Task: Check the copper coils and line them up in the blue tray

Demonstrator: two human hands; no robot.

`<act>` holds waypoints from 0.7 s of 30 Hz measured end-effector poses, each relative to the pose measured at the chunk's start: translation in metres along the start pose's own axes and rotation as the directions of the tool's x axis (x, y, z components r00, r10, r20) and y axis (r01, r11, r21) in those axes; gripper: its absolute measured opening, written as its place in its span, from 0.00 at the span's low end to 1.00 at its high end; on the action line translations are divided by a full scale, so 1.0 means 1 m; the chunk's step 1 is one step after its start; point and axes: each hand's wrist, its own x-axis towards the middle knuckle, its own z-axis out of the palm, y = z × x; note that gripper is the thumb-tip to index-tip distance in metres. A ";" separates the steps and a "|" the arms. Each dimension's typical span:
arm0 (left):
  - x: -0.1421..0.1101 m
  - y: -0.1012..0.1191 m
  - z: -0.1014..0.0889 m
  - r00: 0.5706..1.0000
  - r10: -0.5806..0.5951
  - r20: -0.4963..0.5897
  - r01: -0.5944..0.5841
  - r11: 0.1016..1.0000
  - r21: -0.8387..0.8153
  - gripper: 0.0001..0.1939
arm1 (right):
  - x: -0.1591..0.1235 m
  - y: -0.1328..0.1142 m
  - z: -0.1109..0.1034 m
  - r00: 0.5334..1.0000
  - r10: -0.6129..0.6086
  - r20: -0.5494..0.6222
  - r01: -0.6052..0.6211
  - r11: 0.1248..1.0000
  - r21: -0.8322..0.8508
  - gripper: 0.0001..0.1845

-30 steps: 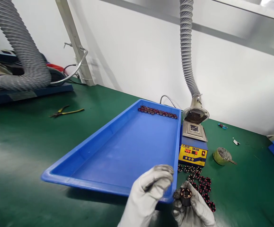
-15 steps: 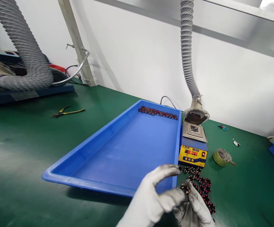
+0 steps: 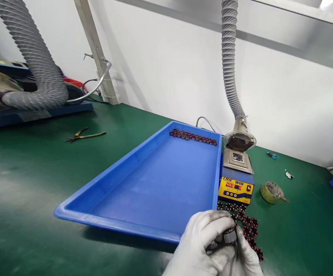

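Both of my hands wear white gloves, greyed at the fingertips, and meet at the lower right beyond the tray's near corner. A small round motor stator [image 3: 230,236] with a smooth dark grey side is between them. My left hand [image 3: 202,245] has its fingers curled over and round the stator. My right hand [image 3: 243,253] grips the same piece from the right, its lower fingers partly hidden behind the left hand. Just past them, several loose stators [image 3: 246,221], black with pink or copper-coloured spots, lie on the green table.
A long blue tray [image 3: 137,230] holds a band of stators [image 3: 193,137] at its far end. Right of it stands a solder pot [image 3: 235,188] under a fume hose [image 3: 230,57]. A small round tin [image 3: 271,193] and yellow-handled pliers [image 3: 86,135] lie on the table [image 3: 25,191].
My left hand has moved right and closed from an open curve onto the stator in my right hand. The stator has turned, showing its side instead of its top. The view has shifted slightly.
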 end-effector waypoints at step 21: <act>0.019 0.023 -0.006 0.906 -0.407 0.115 0.404 0.751 -0.522 0.07 | -0.002 0.006 -0.004 0.999 -0.027 0.019 0.028 0.998 -0.053 0.16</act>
